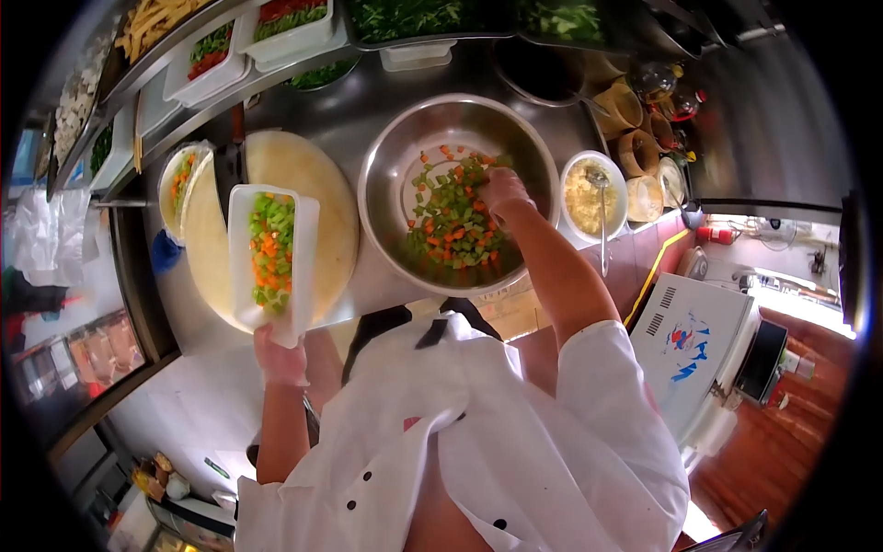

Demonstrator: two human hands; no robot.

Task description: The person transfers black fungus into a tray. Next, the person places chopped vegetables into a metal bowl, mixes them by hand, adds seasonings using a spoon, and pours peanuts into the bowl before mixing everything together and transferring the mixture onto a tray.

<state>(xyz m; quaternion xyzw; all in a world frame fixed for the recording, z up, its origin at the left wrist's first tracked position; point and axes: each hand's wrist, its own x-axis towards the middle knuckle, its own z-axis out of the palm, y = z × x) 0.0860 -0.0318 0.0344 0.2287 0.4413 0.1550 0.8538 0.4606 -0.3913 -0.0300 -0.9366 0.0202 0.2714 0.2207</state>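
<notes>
My left hand [280, 357], in a clear glove, grips the near end of a white rectangular plastic container [306, 262]. Diced celery and carrot [272, 248] lie inside it, and it is held tilted over a round cutting board [338, 207]. Inside a large steel mixing bowl [379, 221], my gloved right hand [506, 195] is closed at the right edge of a heap of diced celery and carrot [451, 216]. Its fingertips are partly hidden among the pieces. A cleaver [228, 170] lies on the board, partly behind the container.
Right of the bowl stands a white bowl of chopped pale food [581, 198] with a metal spoon [602, 216]. A smaller tub of diced vegetables [175, 189] sits left of the board. Containers of greens [285, 23] line the shelf above. A dark pan [538, 69] is behind.
</notes>
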